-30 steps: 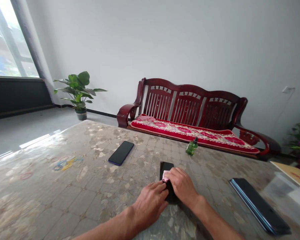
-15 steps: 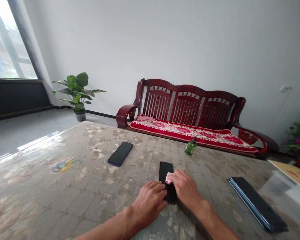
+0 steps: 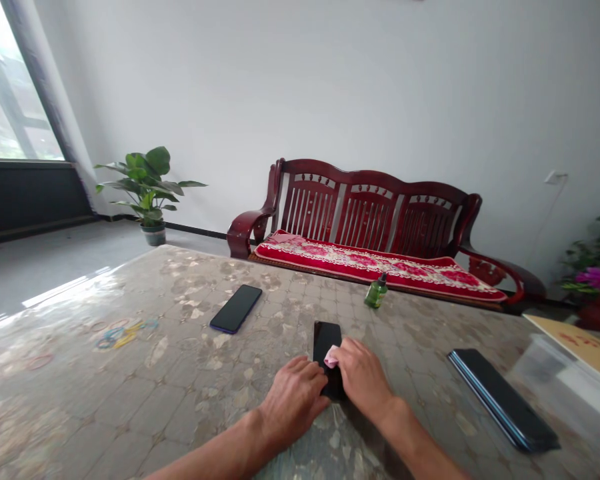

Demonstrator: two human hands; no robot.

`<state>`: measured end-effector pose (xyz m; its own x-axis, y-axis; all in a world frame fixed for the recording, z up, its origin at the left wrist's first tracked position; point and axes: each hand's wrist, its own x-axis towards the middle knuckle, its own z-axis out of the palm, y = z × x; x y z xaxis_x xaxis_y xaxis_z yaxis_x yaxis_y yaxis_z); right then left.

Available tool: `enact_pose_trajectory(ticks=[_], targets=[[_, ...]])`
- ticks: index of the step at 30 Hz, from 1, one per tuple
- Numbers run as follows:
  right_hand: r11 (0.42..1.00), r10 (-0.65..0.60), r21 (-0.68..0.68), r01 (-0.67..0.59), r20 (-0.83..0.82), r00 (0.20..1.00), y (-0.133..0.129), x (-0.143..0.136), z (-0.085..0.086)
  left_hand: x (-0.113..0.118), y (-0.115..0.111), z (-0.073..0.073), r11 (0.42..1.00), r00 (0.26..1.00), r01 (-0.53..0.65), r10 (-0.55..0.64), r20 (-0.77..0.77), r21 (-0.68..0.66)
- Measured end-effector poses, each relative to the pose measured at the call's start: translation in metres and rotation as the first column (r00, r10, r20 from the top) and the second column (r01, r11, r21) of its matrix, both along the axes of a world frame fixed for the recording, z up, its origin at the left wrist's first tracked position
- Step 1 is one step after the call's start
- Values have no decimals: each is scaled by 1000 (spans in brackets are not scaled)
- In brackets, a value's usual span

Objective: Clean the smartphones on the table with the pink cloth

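The worktop [image 3: 285, 307] carries several items around the working area. Beyond the hands and to the left lies a second phone [image 3: 237, 309], screen up, well apart from them. Farther left is a loose group of rubber bands [image 3: 125, 332], mainly blue and yellow. A small green bottle [image 3: 376, 293] stands upright near the far edge. To the right lies a stack of dark, flat devices [image 3: 503, 399], with a clear plastic box [image 3: 535, 363] and a tan panel [image 3: 575, 343] beyond it. Behind the worktop stand a wooden bench [image 3: 370, 213] and a potted plant [image 3: 150, 180]. The hands themselves obstruct the view of the lower part of the phone in work.

The worktop covering is glossy, with a tile-and-leaf pattern in grey and brown. The bench is polished dark red wood with a slatted back; its red cover [image 3: 375, 265] is floral. The bottle is translucent with a dark top.

The black phone [image 3: 326, 337], a glossy rectangle, lies on the worktop between the two hands. The left hand [image 3: 295, 393] rests at its near left side, fingers extended and close together; whether it grips the edge cannot be determined. The right hand [image 3: 363, 373] pinches a folded pink cloth [image 3: 331, 357] over the screen.
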<state>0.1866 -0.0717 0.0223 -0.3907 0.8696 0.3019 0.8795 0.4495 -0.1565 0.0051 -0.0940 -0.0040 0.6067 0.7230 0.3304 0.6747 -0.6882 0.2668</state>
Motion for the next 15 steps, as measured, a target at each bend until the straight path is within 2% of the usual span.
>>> enact_pose_trajectory(ticks=[3,5,11,15], targets=[[1000,27,8,-27,-42,999,-21,2,-2,0,1,1,1000,1000,6,-5,25,-15],[999,39,40,-35,-85,996,-26,2,-5,-1,2,4,999,999,0,2,42,-52],[986,97,144,-84,-91,991,-23,5,-15,-7,14,19,981,991,-31,54,118,-191],[978,118,182,-104,-65,991,-21,7,-19,-12,35,29,987,999,-35,37,14,-159]])
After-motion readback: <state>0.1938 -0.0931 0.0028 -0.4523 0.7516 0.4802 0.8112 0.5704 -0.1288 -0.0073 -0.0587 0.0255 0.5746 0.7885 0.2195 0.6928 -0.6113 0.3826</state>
